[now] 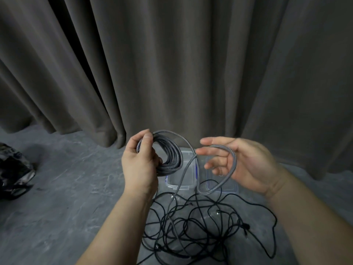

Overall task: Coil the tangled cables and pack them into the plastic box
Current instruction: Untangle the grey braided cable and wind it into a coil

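My left hand (140,163) grips a coil of grey braided cable (172,157), thumb on top of its loops, held above the floor. From the coil a strand arcs right and drapes in a loose loop over the palm of my right hand (246,165), whose fingers are spread and nearly straight. The loose tail of this cable drops to the floor. Below my hands lies a tangle of thin black cables (202,226). The clear plastic box (181,185) stands open on the floor behind the tangle, partly hidden by the coil.
The box's clear lid (229,188) lies flat right of the box, partly behind my right hand. A dark grey curtain (172,64) hangs close behind. A dark patterned bundle (13,169) sits at the far left on the grey floor (66,207).
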